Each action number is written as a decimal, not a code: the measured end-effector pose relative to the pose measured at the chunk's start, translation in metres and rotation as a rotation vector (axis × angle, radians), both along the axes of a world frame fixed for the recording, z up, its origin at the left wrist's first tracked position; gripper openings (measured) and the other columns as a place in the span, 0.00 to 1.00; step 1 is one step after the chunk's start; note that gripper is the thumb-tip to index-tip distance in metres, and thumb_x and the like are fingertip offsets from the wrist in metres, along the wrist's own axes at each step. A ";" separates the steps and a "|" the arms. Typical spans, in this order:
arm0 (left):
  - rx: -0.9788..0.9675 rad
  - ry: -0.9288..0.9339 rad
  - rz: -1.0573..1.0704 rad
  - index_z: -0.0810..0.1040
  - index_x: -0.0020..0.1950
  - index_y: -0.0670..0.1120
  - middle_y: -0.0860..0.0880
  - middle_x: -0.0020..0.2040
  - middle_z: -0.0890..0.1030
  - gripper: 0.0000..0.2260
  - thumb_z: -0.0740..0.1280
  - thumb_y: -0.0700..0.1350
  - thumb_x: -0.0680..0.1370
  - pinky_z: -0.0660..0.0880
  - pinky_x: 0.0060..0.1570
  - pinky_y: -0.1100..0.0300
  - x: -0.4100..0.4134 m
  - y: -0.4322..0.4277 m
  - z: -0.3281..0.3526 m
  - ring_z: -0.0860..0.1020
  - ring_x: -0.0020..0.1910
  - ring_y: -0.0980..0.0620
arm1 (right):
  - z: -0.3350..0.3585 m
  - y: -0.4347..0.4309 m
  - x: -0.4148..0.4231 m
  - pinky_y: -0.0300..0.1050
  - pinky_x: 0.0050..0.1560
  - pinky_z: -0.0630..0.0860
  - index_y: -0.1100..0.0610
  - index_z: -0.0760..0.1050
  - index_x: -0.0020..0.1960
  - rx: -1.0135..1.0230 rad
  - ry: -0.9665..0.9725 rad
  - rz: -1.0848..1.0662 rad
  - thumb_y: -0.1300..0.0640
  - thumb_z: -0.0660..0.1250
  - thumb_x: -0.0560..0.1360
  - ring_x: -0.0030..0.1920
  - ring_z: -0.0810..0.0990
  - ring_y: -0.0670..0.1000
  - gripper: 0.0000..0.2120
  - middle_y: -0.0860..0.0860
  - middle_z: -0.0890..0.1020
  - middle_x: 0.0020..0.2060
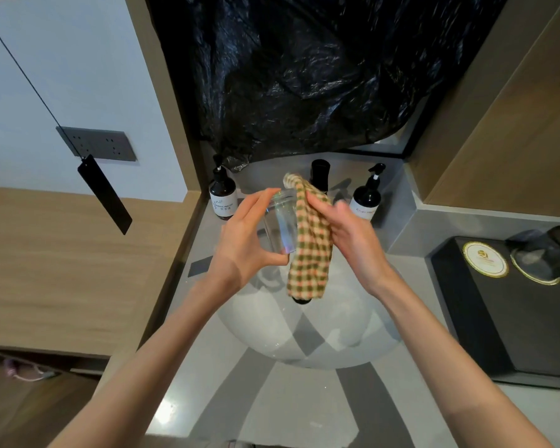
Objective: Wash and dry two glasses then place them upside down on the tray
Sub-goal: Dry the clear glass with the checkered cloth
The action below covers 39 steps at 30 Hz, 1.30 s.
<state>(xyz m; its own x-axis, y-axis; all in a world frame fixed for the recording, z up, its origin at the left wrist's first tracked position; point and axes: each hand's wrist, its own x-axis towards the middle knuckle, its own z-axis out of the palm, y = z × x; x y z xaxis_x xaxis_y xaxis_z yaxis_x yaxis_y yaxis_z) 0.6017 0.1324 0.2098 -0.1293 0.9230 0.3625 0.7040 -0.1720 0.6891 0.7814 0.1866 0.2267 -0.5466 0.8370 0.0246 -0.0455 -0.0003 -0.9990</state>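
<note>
- The white basin (307, 347) is seen below, with a black tray (485, 318) at the right, where one glass (543, 253) is already set upside down.
- The checked cloth (311, 247) is gripped in the right hand (353, 234) and pressed against the second glass (280, 221).
- That glass is clasped around its wall by the left hand (249, 237), above the basin.
- It is judged wet, slippery and fragile; the wall should be held, not the rim.

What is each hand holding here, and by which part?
The left hand holds the clear glass by its side wall, fingers wrapped around it. The right hand grips the checked cloth near its upper part, against the glass.
</note>
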 end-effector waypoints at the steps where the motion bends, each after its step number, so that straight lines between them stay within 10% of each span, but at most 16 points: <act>1: 0.000 0.004 -0.007 0.66 0.71 0.50 0.58 0.62 0.68 0.43 0.81 0.42 0.60 0.61 0.57 0.79 0.001 0.000 0.000 0.65 0.59 0.66 | 0.000 -0.001 -0.002 0.44 0.67 0.72 0.56 0.72 0.69 0.086 -0.062 -0.081 0.58 0.61 0.80 0.63 0.76 0.42 0.18 0.45 0.78 0.62; 4: -0.012 0.017 -0.006 0.66 0.71 0.50 0.57 0.62 0.69 0.43 0.80 0.40 0.59 0.67 0.59 0.66 0.001 -0.001 0.001 0.66 0.58 0.64 | 0.001 0.003 0.002 0.35 0.57 0.76 0.56 0.69 0.71 0.236 -0.151 -0.247 0.69 0.66 0.75 0.57 0.78 0.36 0.25 0.46 0.76 0.64; 11: -0.030 0.063 0.002 0.65 0.71 0.50 0.52 0.66 0.70 0.42 0.80 0.42 0.61 0.67 0.59 0.60 0.001 -0.002 0.000 0.63 0.57 0.66 | 0.016 0.017 0.013 0.20 0.53 0.64 0.55 0.75 0.64 0.764 -0.421 -0.584 0.61 0.69 0.75 0.54 0.76 0.39 0.18 0.45 0.80 0.53; 18: -0.014 0.033 0.005 0.66 0.71 0.49 0.51 0.66 0.71 0.43 0.79 0.40 0.59 0.73 0.60 0.52 0.005 -0.002 0.001 0.71 0.62 0.54 | -0.008 -0.006 -0.016 0.31 0.52 0.69 0.50 0.83 0.47 0.584 -0.250 -0.410 0.53 0.74 0.70 0.51 0.75 0.44 0.06 0.47 0.78 0.46; 24: 0.007 -0.027 0.021 0.68 0.70 0.49 0.51 0.64 0.73 0.43 0.80 0.41 0.58 0.69 0.60 0.62 0.004 -0.004 -0.004 0.71 0.60 0.56 | -0.020 -0.004 -0.016 0.35 0.64 0.64 0.45 0.79 0.58 0.634 -0.243 -0.250 0.49 0.59 0.79 0.62 0.71 0.50 0.13 0.45 0.73 0.60; 30: 0.002 -0.023 -0.002 0.68 0.70 0.49 0.52 0.64 0.72 0.42 0.80 0.43 0.59 0.70 0.61 0.63 0.005 -0.002 0.000 0.70 0.59 0.59 | -0.025 -0.007 -0.030 0.26 0.53 0.68 0.50 0.73 0.67 0.467 -0.181 -0.365 0.56 0.59 0.81 0.53 0.74 0.42 0.16 0.50 0.72 0.51; 35: 0.020 -0.061 -0.003 0.68 0.70 0.47 0.50 0.63 0.73 0.41 0.80 0.42 0.59 0.71 0.62 0.58 0.005 -0.002 0.002 0.71 0.60 0.55 | -0.031 -0.015 -0.031 0.24 0.61 0.59 0.49 0.73 0.66 0.780 -0.280 -0.336 0.55 0.57 0.80 0.62 0.67 0.50 0.16 0.48 0.68 0.59; 39: 0.035 -0.100 -0.011 0.69 0.69 0.50 0.53 0.61 0.73 0.40 0.78 0.48 0.58 0.73 0.62 0.53 0.006 0.001 0.000 0.73 0.59 0.56 | -0.023 -0.006 -0.036 0.32 0.64 0.66 0.47 0.73 0.65 0.436 -0.101 -0.318 0.58 0.55 0.82 0.63 0.72 0.41 0.15 0.48 0.74 0.61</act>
